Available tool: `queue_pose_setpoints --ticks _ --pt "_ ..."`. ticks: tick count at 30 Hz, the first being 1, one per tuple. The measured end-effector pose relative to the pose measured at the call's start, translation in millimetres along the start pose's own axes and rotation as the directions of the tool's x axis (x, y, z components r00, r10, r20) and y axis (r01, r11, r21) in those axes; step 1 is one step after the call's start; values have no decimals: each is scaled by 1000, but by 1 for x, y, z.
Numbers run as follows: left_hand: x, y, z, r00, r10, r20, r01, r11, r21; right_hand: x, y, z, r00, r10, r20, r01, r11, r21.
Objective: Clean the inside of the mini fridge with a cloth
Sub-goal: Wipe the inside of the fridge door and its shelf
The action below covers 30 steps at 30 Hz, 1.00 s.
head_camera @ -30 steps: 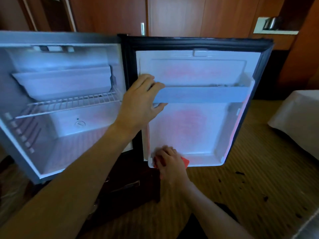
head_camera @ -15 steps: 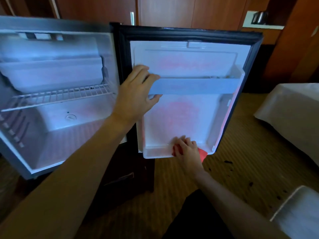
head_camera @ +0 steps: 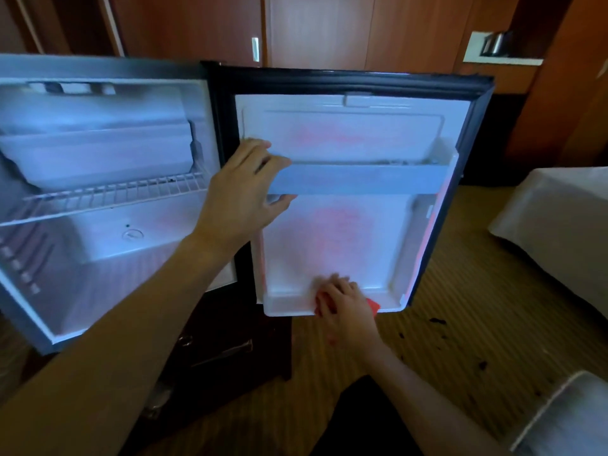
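The mini fridge (head_camera: 108,245) stands wide open, its white cavity on the left and the door's inner panel (head_camera: 345,245) on the right. My left hand (head_camera: 240,195) grips the left end of the door's shelf rail (head_camera: 358,184), fingers over the top and thumb underneath. My right hand (head_camera: 345,311) presses a red cloth (head_camera: 373,306) onto the door's bottom ledge (head_camera: 286,306). Most of the cloth is hidden under the hand; only red corners show. The fingers look blurred.
A wire shelf (head_camera: 108,199) and a freezer box (head_camera: 98,153) sit inside the cavity. White-covered furniture (head_camera: 559,232) stands at the right, more white fabric (head_camera: 566,419) at the lower right. Dark specks (head_camera: 437,320) lie on the striped carpet. Wooden cabinets (head_camera: 316,31) stand behind.
My right hand with the cloth slid right along the bottom ledge, then a little back left. My left hand kept its hold on the shelf rail. The view shifted.
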State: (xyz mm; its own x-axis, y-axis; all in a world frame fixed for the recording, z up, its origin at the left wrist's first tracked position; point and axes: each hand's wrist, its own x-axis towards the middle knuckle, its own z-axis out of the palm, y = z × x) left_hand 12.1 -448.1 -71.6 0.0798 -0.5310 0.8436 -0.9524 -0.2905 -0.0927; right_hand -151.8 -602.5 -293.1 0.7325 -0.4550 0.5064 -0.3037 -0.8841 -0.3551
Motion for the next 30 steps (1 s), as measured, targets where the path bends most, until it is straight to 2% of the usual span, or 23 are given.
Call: queue_pose_setpoints --ticks 3,6,12,14,16,18,24,28,30 --pt "0 3 1 1000 -9 -9 9 1000 0 -4 38 -25 984 175 -43 -178 981 -73" --pt "1 7 0 1000 -25 -9 25 1000 8 3 28 -19 967 253 -35 -255 963 -86" --pt "1 3 0 1000 3 -9 -3 1000 16 13 -62 40 1000 -17 2 16 990 138" --pt "2 2 -1 1000 7 14 -8 1000 22 15 -61 40 998 -67 19 63 985 160" --pt "3 1 -3 1000 8 26 -9 1000 24 15 -45 30 991 -128 47 123 987 107" --pt "3 4 -4 1000 1 15 -1 1000 20 16 -22 15 994 -104 40 102 994 44" --pt "4 8 -2 1000 -12 -13 12 1000 15 9 37 -15 985 169 -29 -171 979 -107" --pt "1 9 0 998 -31 -49 30 999 -15 9 17 2 980 183 -78 -191 975 -112" --pt "1 9 0 998 -28 -57 27 1000 -13 12 -16 24 993 95 -68 -97 995 -30"
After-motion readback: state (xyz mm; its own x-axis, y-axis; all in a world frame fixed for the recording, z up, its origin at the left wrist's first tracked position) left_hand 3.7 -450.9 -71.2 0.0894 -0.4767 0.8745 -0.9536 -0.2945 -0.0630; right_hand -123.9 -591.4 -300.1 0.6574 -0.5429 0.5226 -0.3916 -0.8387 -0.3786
